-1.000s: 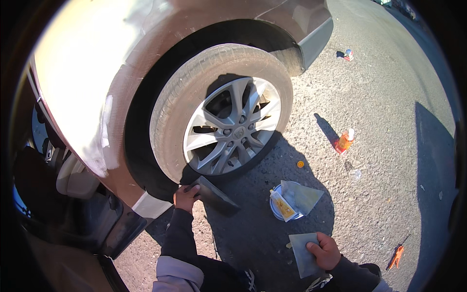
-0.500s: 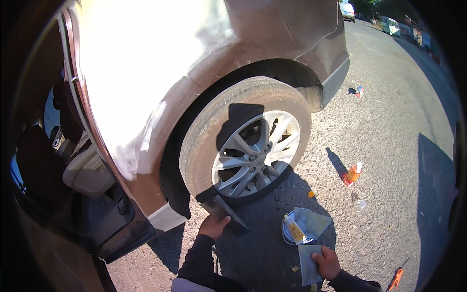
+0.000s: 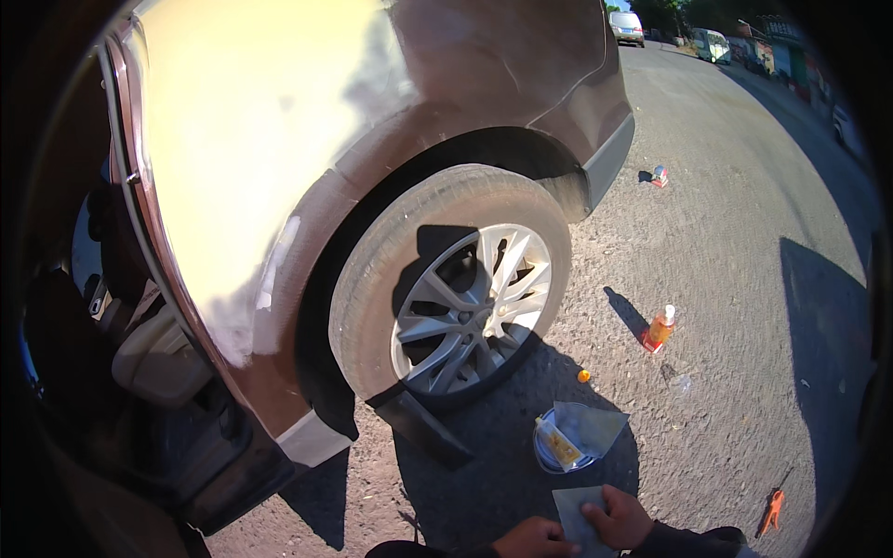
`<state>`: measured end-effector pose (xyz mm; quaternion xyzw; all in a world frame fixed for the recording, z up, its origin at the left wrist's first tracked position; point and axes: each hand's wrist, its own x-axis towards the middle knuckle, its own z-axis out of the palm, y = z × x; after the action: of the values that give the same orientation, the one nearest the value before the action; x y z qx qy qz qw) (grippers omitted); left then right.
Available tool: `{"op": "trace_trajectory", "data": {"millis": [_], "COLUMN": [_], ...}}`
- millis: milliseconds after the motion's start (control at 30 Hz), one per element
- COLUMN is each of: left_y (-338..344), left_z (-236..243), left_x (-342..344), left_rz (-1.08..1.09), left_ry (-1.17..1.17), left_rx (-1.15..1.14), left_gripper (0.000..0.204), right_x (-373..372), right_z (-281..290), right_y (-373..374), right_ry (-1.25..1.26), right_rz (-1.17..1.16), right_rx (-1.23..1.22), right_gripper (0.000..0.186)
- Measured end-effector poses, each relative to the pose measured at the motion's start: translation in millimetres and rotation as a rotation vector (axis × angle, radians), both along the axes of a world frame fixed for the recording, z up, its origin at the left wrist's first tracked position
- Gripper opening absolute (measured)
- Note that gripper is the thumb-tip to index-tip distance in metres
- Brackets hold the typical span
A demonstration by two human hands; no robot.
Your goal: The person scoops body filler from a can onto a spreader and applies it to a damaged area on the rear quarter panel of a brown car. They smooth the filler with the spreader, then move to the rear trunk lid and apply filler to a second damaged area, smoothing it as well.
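Observation:
At the bottom of the view my right hand (image 3: pixel 621 516) is closed on a thin grey square sheet (image 3: pixel 569 507), thumb on its face. My left hand (image 3: pixel 532 539) has curled fingers at the sheet's lower left, apparently gripping it. A black board (image 3: pixel 423 432) rests at the foot of the car's tyre (image 3: pixel 370 288). Right of it sits a round white-and-blue container (image 3: pixel 549 458) with a yellow tube (image 3: pixel 560 442) and another grey sheet (image 3: pixel 595 426) on it. Above the wheel, the brown body panel (image 3: pixel 465 84) has a large pale sanded or filled patch (image 3: pixel 233 139).
A bottle of orange liquid (image 3: pixel 659 330), an orange cap (image 3: pixel 584 376), a small red-and-blue packet (image 3: pixel 660 175) and an orange-handled tool (image 3: pixel 774 511) are on the pavement (image 3: pixel 726 232). An open car doorway (image 3: pixel 139 363) is at left. Vehicles (image 3: pixel 625 28) stand up the road.
My left hand has let go of the black board and moved down and right to the sheet in my right hand. The sheet is lower. The view has tilted up, showing more road.

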<state>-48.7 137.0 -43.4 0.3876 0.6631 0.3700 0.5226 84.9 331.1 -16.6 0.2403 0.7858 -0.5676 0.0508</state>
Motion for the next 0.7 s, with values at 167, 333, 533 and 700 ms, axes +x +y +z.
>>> {"op": "trace_trajectory", "data": {"millis": [167,333,533,700], "left_y": [-2.6,-14.0,-20.0,-2.9], "left_z": [-6.5,-7.6,1.2,5.3], "left_x": [-8.5,-24.6,-54.8,-45.4], "left_rz": [-0.021,0.235,0.186,-0.261], "left_ry": [-0.464,-0.678,-0.316,0.367], "left_rx": [-0.443,-0.369,-0.261,-0.421], "left_gripper": [0.032,0.021,0.028,0.035], "right_x": [10.1,16.7,24.7,22.7], "right_z": [2.5,-0.4,3.0,2.4], "right_y": [-0.2,4.7,19.5,20.0], "right_ry": [-0.037,-0.08,-0.055,-0.105], "right_rz": [0.15,0.3,0.429,0.317], "right_rx": [0.07,0.001,-0.03,0.247], "right_gripper": [0.042,0.044,0.043,0.042]}}
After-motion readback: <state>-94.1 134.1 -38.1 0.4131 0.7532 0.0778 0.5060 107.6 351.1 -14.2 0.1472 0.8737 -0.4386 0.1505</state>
